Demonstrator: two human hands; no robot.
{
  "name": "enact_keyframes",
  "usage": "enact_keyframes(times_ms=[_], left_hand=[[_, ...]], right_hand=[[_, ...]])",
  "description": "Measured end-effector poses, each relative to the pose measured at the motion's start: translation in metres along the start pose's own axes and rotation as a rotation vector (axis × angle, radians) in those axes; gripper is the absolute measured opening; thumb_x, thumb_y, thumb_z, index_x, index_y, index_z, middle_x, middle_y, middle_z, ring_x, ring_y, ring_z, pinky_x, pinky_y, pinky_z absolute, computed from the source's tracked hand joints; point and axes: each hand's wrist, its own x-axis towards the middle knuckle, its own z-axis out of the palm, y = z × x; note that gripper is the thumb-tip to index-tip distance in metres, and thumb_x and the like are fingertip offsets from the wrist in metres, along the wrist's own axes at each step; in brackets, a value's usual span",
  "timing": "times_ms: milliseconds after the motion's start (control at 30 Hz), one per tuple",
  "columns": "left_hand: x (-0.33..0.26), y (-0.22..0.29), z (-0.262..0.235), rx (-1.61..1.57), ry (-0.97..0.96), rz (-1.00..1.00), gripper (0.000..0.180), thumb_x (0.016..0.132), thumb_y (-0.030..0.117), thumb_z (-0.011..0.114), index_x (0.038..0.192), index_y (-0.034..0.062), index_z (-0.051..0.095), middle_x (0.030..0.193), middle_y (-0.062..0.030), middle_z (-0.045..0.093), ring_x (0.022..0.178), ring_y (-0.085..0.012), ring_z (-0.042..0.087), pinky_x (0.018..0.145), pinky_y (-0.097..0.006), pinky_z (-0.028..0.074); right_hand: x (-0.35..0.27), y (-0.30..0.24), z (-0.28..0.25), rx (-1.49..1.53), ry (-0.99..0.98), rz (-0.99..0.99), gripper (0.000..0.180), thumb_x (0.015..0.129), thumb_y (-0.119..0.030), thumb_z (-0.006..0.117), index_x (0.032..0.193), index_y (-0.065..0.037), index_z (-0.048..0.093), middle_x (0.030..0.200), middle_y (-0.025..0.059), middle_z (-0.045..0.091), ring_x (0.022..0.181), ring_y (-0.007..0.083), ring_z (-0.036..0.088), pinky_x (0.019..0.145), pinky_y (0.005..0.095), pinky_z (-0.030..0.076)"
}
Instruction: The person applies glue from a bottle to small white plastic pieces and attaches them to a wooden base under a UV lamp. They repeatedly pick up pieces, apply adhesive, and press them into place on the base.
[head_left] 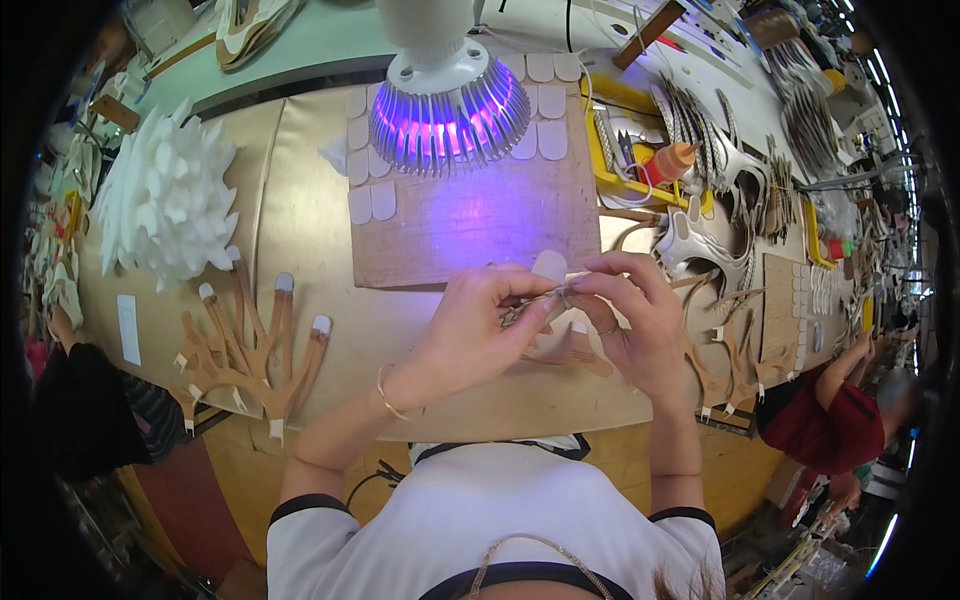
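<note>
My left hand (pixel 485 315) and my right hand (pixel 632 315) meet above the table's near part, both closed with fingertips pinched. Between them is a thin strap of a sandal upper, mostly hidden by the fingers. A pale rounded tab (pixel 549 265) shows just beyond the fingertips. Below the hands a tan piece with a pale tip (pixel 580 353) shows; I cannot tell whether it joins what I hold. Beyond the hands, a finned lamp (pixel 450 115) shines violet light on a wooden board (pixel 480 230) bearing rows of pale rounded tabs (pixel 372 202).
Tan strappy sandal uppers (pixel 265 385) lie at left, near white foam pieces (pixel 165 195). At right are more tan uppers (pixel 735 360), silvery uppers (pixel 705 245) and a yellow tray (pixel 625 185) with an orange bottle (pixel 672 162). Other people sit at both sides (pixel 825 425).
</note>
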Motion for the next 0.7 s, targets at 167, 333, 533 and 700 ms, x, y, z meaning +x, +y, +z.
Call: enact_keyframes(times_ms=[167, 333, 533, 700], left_hand=[[0.000, 0.003, 0.000, 0.154, -0.023, 0.035, 0.018, 0.089, 0.001, 0.056, 0.104, -0.0043, 0.065, 0.090, -0.0083, 0.061, 0.075, -0.0118, 0.064, 0.062, -0.023, 0.055], [-0.001, 0.007, 0.001, 0.358, 0.008, 0.164, 0.020, 0.083, -0.001, 0.058, 0.101, -0.0021, 0.067, 0.077, -0.0109, 0.062, 0.066, -0.0150, 0.060, 0.059, -0.027, 0.048], [-0.001, 0.007, 0.003, 0.392, 0.000, 0.197, 0.020, 0.081, 0.001, 0.059, 0.098, -0.0013, 0.067, 0.073, -0.0141, 0.059, 0.064, -0.0214, 0.056, 0.060, -0.032, 0.044], [-0.001, 0.003, 0.004, 0.358, -0.041, 0.218, 0.018, 0.081, 0.001, 0.059, 0.097, -0.0013, 0.066, 0.072, -0.0135, 0.057, 0.063, -0.0240, 0.054, 0.059, -0.034, 0.043]], right_hand=[[0.006, 0.004, -0.008, -0.025, -0.145, -0.051, 0.022, 0.072, -0.003, 0.074, 0.090, -0.007, 0.063, 0.088, 0.0069, 0.063, 0.076, 0.0234, 0.063, 0.063, 0.0314, 0.050], [0.010, 0.006, -0.012, -0.017, -0.246, -0.074, 0.019, 0.072, -0.005, 0.072, 0.087, -0.006, 0.061, 0.084, 0.0055, 0.062, 0.073, 0.0241, 0.062, 0.061, 0.0318, 0.049], [0.010, 0.006, -0.012, -0.072, -0.286, -0.101, 0.017, 0.074, -0.010, 0.070, 0.087, -0.010, 0.059, 0.079, 0.0015, 0.059, 0.073, 0.0213, 0.060, 0.062, 0.0320, 0.047], [0.006, 0.007, -0.011, -0.092, -0.262, -0.095, 0.018, 0.074, -0.009, 0.069, 0.088, -0.010, 0.058, 0.081, 0.0021, 0.059, 0.074, 0.0226, 0.059, 0.063, 0.0325, 0.047]])
